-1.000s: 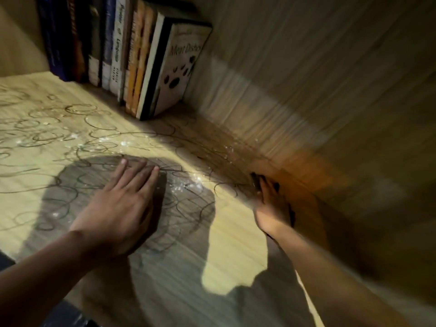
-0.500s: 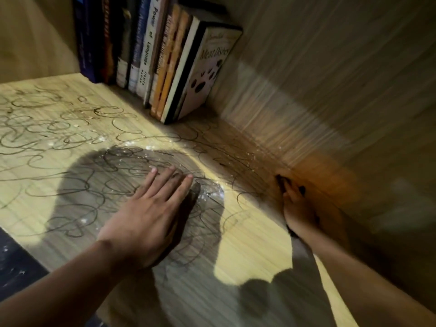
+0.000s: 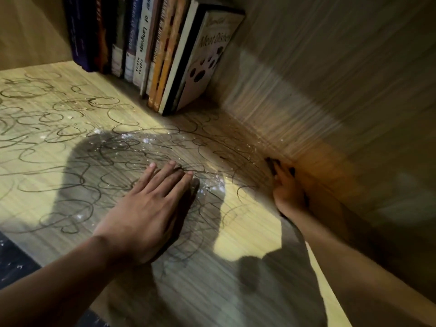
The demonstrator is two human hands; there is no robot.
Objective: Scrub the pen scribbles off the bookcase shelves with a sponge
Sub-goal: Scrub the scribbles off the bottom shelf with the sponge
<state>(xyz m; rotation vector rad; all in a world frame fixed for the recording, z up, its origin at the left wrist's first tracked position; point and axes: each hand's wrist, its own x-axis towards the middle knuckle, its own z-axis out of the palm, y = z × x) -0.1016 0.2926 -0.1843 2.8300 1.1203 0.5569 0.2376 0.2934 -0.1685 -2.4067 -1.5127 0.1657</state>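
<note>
Scrubbing step, judging by the pose: right hand [image 3: 289,192] pressing a dark sponge [image 3: 271,164] into the far-right corner of the shelf [image 3: 247,232], against the side wall. Sponge mostly hidden under those fingers, only dark edges showing beyond the fingertips; grip shape impossible to tell. Left hand [image 3: 151,208] lying flat, fingers [image 3: 165,175] straight and close together, bracing on pen scribbles [image 3: 70,142] just left. Next: probably working leftward across loops covering nearly everything, toward books [image 3: 153,50].
</note>
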